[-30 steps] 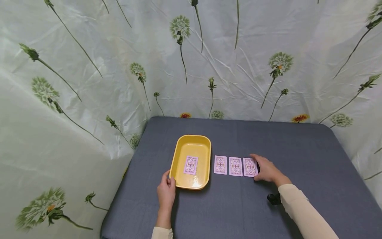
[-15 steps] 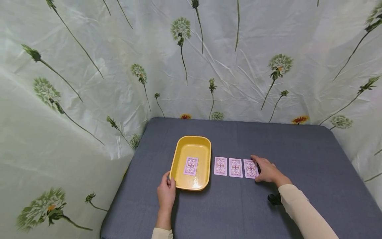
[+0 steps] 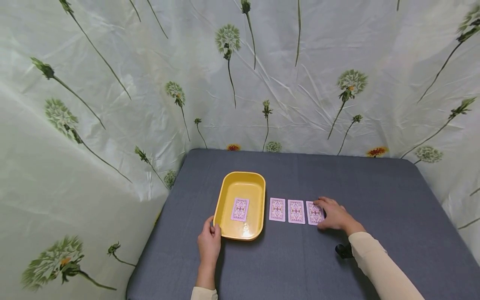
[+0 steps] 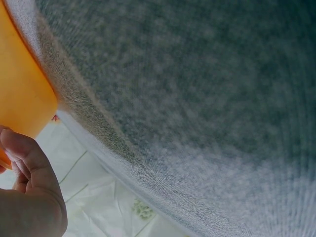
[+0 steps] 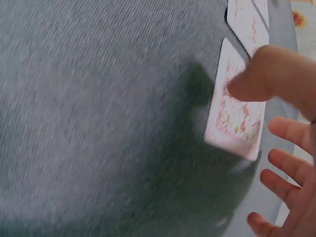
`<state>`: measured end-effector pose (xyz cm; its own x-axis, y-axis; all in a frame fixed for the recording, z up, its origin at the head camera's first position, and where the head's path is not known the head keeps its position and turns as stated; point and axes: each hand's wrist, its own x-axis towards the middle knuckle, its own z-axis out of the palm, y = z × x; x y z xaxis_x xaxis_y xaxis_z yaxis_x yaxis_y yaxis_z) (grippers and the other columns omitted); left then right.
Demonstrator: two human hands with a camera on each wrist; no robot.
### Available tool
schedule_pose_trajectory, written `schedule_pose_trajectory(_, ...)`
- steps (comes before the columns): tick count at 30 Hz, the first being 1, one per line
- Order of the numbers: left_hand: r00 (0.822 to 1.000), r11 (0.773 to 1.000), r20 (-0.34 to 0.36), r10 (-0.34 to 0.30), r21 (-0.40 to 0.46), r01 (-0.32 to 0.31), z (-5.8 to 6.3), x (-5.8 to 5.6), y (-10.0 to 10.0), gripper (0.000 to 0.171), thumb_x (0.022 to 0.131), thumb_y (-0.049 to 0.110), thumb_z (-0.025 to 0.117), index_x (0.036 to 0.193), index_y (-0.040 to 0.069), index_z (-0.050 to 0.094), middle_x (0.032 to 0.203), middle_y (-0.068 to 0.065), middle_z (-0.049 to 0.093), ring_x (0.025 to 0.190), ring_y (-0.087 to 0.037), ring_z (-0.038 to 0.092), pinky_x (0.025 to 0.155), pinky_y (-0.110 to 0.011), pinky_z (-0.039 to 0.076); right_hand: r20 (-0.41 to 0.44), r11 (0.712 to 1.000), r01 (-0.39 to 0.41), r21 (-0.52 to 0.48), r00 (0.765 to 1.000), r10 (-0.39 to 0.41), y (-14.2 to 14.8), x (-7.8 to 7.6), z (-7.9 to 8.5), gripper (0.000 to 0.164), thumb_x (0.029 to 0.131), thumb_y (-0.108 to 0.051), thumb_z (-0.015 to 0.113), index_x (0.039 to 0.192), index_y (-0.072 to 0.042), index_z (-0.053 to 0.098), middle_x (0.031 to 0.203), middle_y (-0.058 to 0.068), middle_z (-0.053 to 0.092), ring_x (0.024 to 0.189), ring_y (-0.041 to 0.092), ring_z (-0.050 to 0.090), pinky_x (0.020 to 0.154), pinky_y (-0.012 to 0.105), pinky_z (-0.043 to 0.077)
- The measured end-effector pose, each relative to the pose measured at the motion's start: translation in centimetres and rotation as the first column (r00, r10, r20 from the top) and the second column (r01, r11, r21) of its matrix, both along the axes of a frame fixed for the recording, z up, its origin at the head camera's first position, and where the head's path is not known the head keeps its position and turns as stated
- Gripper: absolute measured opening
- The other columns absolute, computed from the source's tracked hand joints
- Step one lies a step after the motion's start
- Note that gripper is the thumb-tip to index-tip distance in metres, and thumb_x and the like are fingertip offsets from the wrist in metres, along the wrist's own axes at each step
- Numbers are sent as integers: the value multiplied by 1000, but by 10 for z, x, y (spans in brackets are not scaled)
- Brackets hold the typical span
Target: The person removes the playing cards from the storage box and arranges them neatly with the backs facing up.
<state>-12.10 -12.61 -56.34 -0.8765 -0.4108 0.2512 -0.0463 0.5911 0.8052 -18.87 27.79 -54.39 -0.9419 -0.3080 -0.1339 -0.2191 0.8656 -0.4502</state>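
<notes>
At the near left corner of a yellow tray [image 3: 245,187], my left hand [image 3: 209,243] pinches the rim. The left wrist view shows the thumb [image 4: 27,150] against the orange-looking tray wall. One playing card [image 3: 240,209], pink patterned back up, lies inside the tray. To the tray's right, a left card [image 3: 277,209], a middle card [image 3: 296,211] and a right card [image 3: 313,213] lie face down in a row. My right hand [image 3: 336,214] is spread over the right card's outer edge. In the right wrist view, its thumb [image 5: 249,81] is over that card, with the other fingers apart.
A dark grey cloth [image 3: 270,266] covers the table. Floral sheeting [image 3: 285,75] hangs behind and on both sides. A black object [image 3: 343,251] shows beneath the right wrist.
My right hand has shifted slightly left, its fingers now further over the right card. My left hand keeps its hold on the tray. The whole view has tilted up slightly.
</notes>
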Motion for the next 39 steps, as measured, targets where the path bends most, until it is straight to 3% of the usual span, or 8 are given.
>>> schedule_pose_trajectory(5,1000,1000,18,6,4,-6,0,0,-2,29,90,4,60,119,-3,62,62,3,41,51,-7,34,50,-28,30,-118,1000,6,-31,993,-10,-18,-5,10,50,77,-21,72,121,2,62,129,27,53,122,47,44,93,65,33)
schedule_pose_trajectory(8,1000,1000,28,6,10,-7,0,0,-3,30,90,6,60,119,-2,62,62,3,41,51,-10,35,50,-27,30,-146,998,14,-67,989,-24,-33,-11,19,40,83,-16,66,117,4,64,123,24,59,119,45,49,96,63,34)
schedule_pose_trajectory(15,1000,1000,15,12,1,-12,0,0,-6,29,90,6,61,118,-2,63,62,4,42,51,-9,36,50,-28,31,-141,987,-60,-152,989,38,-76,-23,43,39,88,-14,61,122,5,62,123,22,60,115,41,54,94,56,42)
schedule_pose_trajectory(22,1000,1000,1,7,5,-7,-1,1,-8,28,89,4,61,116,-1,64,61,5,42,50,-6,35,50,-28,31,-118,972,-131,-196,987,109,-122,-32,59,38,89,-14,60,123,2,62,124,17,60,120,38,52,98,54,40)
schedule_pose_trajectory(30,1000,1000,8,2,-7,-2,0,1,-6,28,89,5,61,117,0,64,62,6,43,50,-5,36,51,-28,32,-121,961,-197,-193,977,176,-163,-36,62,38,88,-18,64,121,0,64,121,16,61,117,35,54,98,50,41)
schedule_pose_trajectory(39,1000,1000,6,-14,1,14,0,0,-3,28,89,6,61,117,0,64,61,7,41,49,-4,34,50,-27,31,-95,943,-276,-186,960,263,-189,-38,42,37,85,-13,65,119,2,63,120,15,62,116,31,55,99,46,41)
